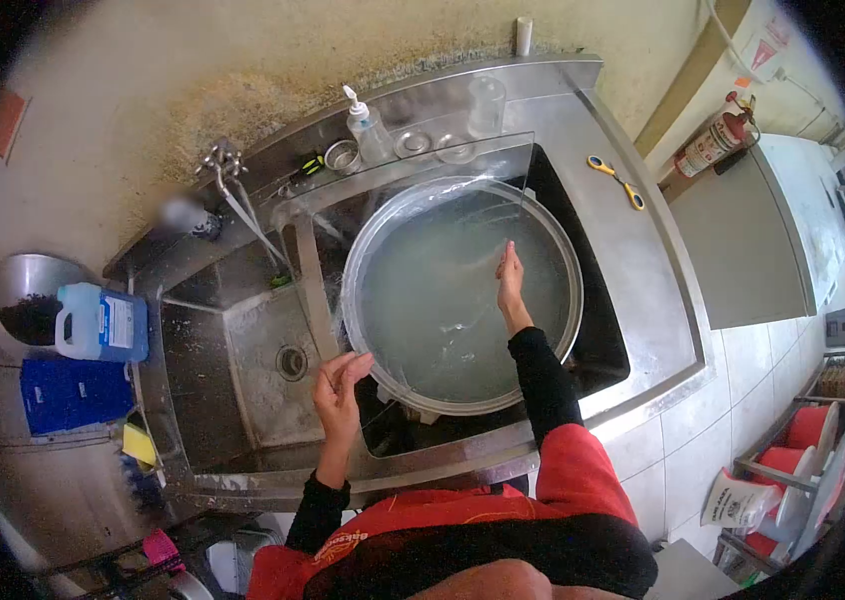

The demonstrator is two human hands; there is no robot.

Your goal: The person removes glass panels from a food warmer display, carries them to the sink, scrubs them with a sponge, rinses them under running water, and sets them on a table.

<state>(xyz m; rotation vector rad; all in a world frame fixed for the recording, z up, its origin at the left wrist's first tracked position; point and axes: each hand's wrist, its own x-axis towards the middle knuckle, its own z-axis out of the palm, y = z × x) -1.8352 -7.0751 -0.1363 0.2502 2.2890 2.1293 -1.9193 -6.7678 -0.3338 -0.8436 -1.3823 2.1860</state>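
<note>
A clear glass pane (413,172) is tilted over a large round metal pot (352,290) of cloudy water (423,300). My left hand (340,388) is closed at the pane's left edge, near the pot's rim, with thumb and fingers together. My right hand (510,275) is above the water at the pane's right edge, its fingers straight and pressed together along it. The pane's lower part is hard to make out against the water. The pot sits in the right basin of a steel double sink (643,270).
On the back ledge stand a pump bottle (371,135), a clear jar (487,108) and small metal strainers (343,156). Yellow scissors (617,182) lie on the right drainboard. A tap (228,170) overhangs the left basin. A blue-liquid jug (103,322) is at left.
</note>
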